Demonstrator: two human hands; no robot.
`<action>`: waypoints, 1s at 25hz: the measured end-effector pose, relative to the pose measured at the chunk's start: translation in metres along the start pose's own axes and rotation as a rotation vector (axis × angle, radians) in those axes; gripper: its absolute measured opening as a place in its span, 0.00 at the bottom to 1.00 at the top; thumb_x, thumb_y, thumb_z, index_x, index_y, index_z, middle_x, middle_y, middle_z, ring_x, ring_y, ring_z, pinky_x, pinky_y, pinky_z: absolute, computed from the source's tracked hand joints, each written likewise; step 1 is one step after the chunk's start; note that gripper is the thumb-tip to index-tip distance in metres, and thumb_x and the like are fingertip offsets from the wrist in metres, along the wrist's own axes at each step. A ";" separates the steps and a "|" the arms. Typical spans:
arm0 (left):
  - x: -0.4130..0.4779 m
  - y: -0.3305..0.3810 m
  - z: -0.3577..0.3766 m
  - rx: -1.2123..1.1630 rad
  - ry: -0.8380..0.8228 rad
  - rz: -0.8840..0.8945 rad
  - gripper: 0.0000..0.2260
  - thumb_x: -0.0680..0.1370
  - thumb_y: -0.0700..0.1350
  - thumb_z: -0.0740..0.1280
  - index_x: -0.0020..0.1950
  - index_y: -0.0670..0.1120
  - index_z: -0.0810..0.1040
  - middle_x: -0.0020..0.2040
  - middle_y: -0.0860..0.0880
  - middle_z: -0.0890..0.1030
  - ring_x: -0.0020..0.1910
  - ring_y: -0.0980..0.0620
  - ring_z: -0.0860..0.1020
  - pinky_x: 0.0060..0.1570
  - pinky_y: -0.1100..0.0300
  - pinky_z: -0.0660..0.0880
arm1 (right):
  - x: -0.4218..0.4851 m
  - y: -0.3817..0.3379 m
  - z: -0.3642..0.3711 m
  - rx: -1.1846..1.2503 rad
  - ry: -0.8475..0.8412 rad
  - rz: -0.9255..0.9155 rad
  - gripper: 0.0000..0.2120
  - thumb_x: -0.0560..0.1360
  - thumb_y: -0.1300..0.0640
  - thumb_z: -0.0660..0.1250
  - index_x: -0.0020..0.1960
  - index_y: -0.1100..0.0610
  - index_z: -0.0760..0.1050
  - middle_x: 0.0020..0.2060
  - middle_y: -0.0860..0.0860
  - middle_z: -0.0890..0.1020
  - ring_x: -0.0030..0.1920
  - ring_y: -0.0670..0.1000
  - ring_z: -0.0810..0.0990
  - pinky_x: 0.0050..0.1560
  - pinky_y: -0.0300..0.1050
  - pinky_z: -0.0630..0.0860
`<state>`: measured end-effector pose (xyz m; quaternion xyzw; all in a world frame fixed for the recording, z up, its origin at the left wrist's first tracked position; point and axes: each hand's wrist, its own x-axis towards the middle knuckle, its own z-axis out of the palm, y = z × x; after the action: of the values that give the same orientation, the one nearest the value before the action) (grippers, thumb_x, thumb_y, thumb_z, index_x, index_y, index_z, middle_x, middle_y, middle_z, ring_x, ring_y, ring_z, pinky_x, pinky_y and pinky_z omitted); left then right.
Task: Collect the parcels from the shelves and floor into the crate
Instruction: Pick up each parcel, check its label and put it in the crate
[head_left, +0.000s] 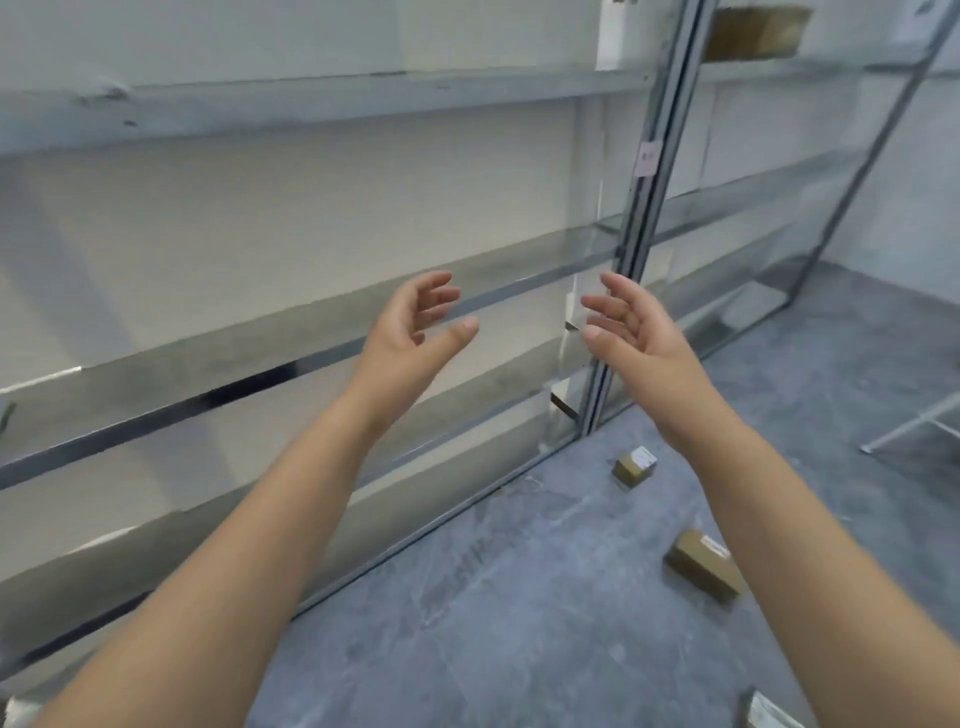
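Metal shelves (260, 332) ran along the left wall above a grey floor (519, 597). The left hand (415, 327) hung in the air before the middle shelf, fingers loosely curled, holding nothing. The right hand (628, 332), near it and palm inward, was likewise loose and empty. Under the right forearm a small parcel (635, 465) lay on the floor near the shelf post, with a long parcel (704, 571) nearer the camera. A top parcel (753, 34) sat on the highest shelf, far right. No crate was in view. The step looked like a reach for the next parcel. It was probably best to bend low, grip the small parcel across its sides with one hand, and keep the other free for the long parcel.
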<state>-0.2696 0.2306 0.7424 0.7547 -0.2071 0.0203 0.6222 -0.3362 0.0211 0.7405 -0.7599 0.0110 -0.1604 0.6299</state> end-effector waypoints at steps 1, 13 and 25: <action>0.011 -0.002 0.019 -0.015 -0.038 -0.001 0.22 0.67 0.57 0.70 0.59 0.60 0.70 0.60 0.56 0.77 0.63 0.55 0.74 0.68 0.46 0.69 | 0.002 0.007 -0.017 -0.001 0.033 0.023 0.25 0.78 0.61 0.63 0.72 0.51 0.61 0.64 0.49 0.74 0.64 0.46 0.73 0.61 0.38 0.71; 0.182 -0.080 0.242 -0.113 -0.580 -0.026 0.24 0.71 0.54 0.72 0.65 0.54 0.70 0.63 0.53 0.76 0.66 0.53 0.72 0.68 0.50 0.69 | 0.061 0.101 -0.194 -0.071 0.608 0.273 0.20 0.79 0.59 0.61 0.70 0.52 0.65 0.62 0.48 0.75 0.59 0.41 0.75 0.61 0.41 0.72; 0.269 -0.128 0.533 -0.070 -0.995 -0.130 0.16 0.78 0.44 0.67 0.64 0.51 0.70 0.64 0.51 0.74 0.66 0.51 0.72 0.69 0.48 0.67 | 0.073 0.244 -0.383 -0.054 0.920 0.577 0.19 0.78 0.62 0.62 0.68 0.55 0.67 0.59 0.50 0.75 0.52 0.36 0.75 0.63 0.43 0.71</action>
<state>-0.1018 -0.3335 0.5804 0.6631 -0.4317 -0.3878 0.4728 -0.3203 -0.4106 0.5819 -0.5932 0.4979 -0.2967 0.5587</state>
